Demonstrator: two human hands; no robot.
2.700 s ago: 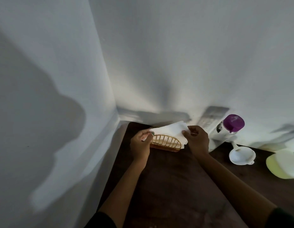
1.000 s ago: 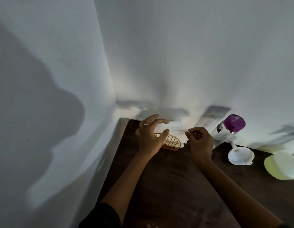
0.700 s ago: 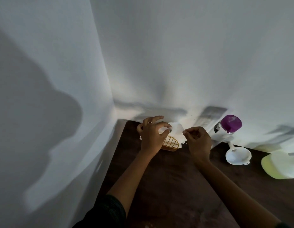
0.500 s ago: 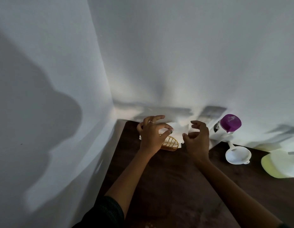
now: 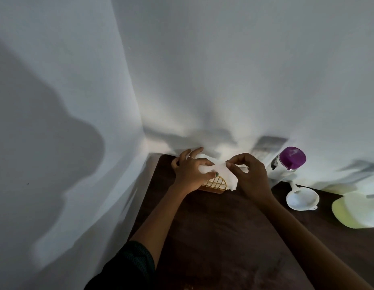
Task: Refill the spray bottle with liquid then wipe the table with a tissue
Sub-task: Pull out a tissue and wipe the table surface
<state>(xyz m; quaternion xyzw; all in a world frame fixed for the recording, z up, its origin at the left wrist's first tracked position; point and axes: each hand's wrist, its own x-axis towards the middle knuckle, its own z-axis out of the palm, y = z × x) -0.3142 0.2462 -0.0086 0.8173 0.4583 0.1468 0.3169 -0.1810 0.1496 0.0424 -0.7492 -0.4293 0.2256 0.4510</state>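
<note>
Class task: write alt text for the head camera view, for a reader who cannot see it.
Both hands, left hand and right hand, pinch a white tissue over a wire holder on a dark table. A purple-capped bottle and funnel stand to the right.

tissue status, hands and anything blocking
Left hand steadies the tissue stack. Right hand pinches one tissue over the wire holder. Nothing blocking.
</note>
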